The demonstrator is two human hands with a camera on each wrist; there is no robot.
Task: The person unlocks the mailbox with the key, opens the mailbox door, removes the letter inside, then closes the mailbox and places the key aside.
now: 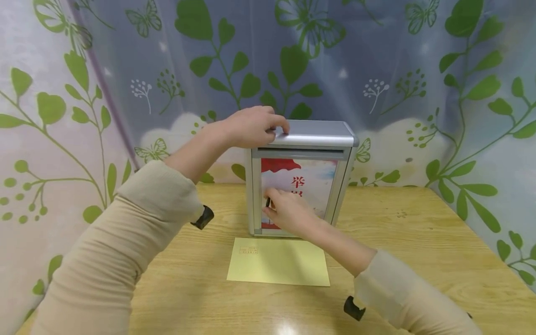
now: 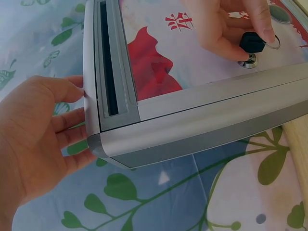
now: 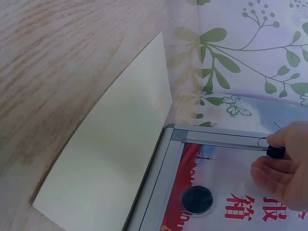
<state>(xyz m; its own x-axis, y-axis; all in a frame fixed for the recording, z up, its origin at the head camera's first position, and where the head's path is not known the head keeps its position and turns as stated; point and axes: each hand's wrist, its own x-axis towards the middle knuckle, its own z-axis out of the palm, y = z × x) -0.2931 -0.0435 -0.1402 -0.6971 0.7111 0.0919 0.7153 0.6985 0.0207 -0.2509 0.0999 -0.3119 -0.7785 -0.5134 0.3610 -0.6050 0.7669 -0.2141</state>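
A silver-framed metal box [image 1: 303, 139] with a slot near its top and a printed red-and-white front panel [image 1: 318, 177] stands upright on the table. My left hand [image 1: 255, 126] rests on top of it, fingertips touching the top edge. Lower on the panel, my right hand [image 1: 291, 211] pinches a black-headed key [image 2: 252, 42] between thumb and fingers. In the left wrist view, the key is at a round metal lock [image 2: 249, 61] near the panel's side edge, with a thin key ring [image 2: 274, 43] hanging from it. A yellow envelope [image 1: 278, 265] lies flat before the box.
The wooden table [image 1: 398, 260] runs back to a curtain [image 1: 356, 70] printed with green leaves and butterflies, which hangs close behind the box and along both sides. A dark round disc [image 3: 197, 200] sits low on the box's panel.
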